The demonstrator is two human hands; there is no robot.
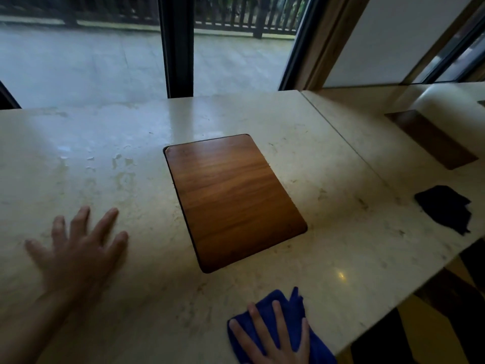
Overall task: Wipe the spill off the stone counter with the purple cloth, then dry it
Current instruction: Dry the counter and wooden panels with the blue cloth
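A pale stone counter point(341, 258) fills the view. Wet patches of the spill point(115, 161) glisten on it at the left, beyond my left hand. My left hand point(78, 248) rests flat on the stone with fingers spread, holding nothing. At the near edge my right hand point(270, 337) presses flat on a blue-purple cloth point(294, 311), fingers spread over it. The cloth lies bunched on the counter, well to the right of the spill.
A wooden board point(233, 200) is set into the counter's middle. A dark cloth point(446, 208) lies crumpled at the right edge. A wooden box point(430, 140) stands at the back right by a mirror. Glass doors rise behind the counter.
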